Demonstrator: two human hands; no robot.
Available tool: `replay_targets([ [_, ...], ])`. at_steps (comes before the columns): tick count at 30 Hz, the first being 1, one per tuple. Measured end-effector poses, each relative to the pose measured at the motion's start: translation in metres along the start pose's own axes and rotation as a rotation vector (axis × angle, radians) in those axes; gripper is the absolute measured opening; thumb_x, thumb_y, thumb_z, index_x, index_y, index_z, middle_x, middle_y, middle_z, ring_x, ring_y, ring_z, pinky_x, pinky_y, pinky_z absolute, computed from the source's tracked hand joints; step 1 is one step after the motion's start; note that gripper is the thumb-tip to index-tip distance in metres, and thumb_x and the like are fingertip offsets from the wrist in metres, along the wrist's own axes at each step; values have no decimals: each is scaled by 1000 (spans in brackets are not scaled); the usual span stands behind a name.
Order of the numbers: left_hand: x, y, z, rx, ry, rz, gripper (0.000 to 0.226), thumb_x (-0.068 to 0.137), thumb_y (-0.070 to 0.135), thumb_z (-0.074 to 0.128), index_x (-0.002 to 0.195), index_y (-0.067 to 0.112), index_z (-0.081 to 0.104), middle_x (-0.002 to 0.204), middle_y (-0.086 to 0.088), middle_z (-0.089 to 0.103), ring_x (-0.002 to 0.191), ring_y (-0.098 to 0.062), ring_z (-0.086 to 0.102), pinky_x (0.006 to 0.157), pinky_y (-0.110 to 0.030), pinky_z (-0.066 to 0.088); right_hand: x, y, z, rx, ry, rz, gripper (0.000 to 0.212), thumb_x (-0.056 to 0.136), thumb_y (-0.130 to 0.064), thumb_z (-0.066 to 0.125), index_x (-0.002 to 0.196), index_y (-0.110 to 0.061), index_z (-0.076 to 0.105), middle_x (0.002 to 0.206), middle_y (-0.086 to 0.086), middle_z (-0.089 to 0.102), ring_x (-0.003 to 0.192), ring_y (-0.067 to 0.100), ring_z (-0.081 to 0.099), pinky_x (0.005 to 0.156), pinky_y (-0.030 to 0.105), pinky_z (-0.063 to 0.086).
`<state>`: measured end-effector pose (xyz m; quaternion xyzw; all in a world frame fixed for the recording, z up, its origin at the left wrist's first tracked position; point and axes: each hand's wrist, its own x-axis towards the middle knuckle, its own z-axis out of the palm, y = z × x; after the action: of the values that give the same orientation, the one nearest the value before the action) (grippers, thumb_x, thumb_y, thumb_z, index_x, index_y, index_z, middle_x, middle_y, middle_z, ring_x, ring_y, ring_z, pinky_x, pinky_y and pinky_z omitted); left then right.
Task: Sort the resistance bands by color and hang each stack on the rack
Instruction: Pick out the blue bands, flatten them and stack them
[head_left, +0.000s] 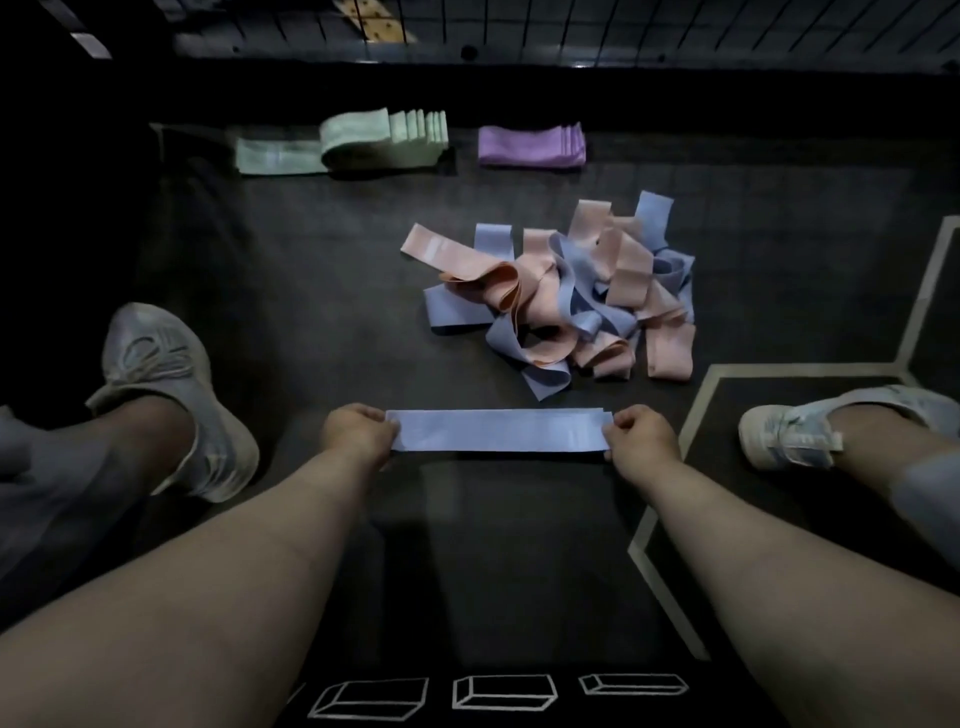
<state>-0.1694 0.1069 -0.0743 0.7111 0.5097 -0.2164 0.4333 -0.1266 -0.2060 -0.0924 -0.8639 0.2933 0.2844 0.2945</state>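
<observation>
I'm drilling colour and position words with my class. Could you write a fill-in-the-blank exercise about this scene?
1. The left hand and right hand hold the ends of a ____ band.
2. The loose pile mixes blue bands with ____ ones.
3. The green stack lies ____ of the purple stack.

Missing words: blue, pink, left.

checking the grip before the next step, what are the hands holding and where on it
A flat blue resistance band, stretched level between both hands: the left hand pinches its left end and the right hand pinches its right end.
</observation>
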Motion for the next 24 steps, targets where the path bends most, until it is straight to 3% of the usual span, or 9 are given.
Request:
replay_targets([
  [4,15,-8,8,47,41,13,16,83,21,80,76,19,65,89,-10,72,84,-33,71,82,-48,61,5,-1,9,45,9,46,8,94,-19,67,92,-22,59,104,8,68,96,30,69,92,48,56],
  [8,17,-5,11,45,61,41,12,84,18,78,82,19,67,99,-11,72,93,-31,69,91,-44,58,8,0,14,52,11,19,14,94,-22,66,88,-26,55,100,9,70,92,30,70,91,47,56],
  [11,19,-4,13,98,75,62,12,88,16,74,99,11,69,105,-11,70,99,-29,65,95,-36,53,9,-1,12,24,36,-22,9,94,-24,66,98,-20,59,103,12,71,92,29,69,92,44,55],
  [15,13,-3,13,321,73,113,27,88,21,68,112,14,59,123,-11,58,103,-30,60,88,-35,47,-2,-5,4,-300,79,-96,42,94,-36,65,129,-16,54,133,11,46,118,30,54,102,43,47],
  [17,7,-3,15,619,142,231,44,86,28,67,126,16,50,131,-11,45,116,-34,52,95,-40,44,-9,-9,2,-566,95,-317,56,91,-41,67,140,-21,48,141,6,39,130,27,44,109,42,42],
  [19,4,-3,19,890,172,491,56,84,35,68,135,22,47,136,-9,41,124,-32,45,101,-40,41,-10,-12,3,-717,1,-538,67,88,-40,70,147,-23,43,149,2,34,138,24,35,116,40,32],
  [21,4,-7,24,1006,92,684,59,82,40,71,135,28,47,137,-4,41,126,-27,42,102,-37,38,-8,-14,6,-786,-103,-615,76,86,-38,73,152,-25,37,154,1,30,142,23,29,118,39,25],
  [24,8,-12,29,1075,31,749,52,86,38,69,133,30,47,135,0,43,125,-24,43,101,-36,37,-5,-15,11,-825,-114,-619,80,87,-34,74,154,-26,32,155,3,28,142,24,28,119,39,24],
])
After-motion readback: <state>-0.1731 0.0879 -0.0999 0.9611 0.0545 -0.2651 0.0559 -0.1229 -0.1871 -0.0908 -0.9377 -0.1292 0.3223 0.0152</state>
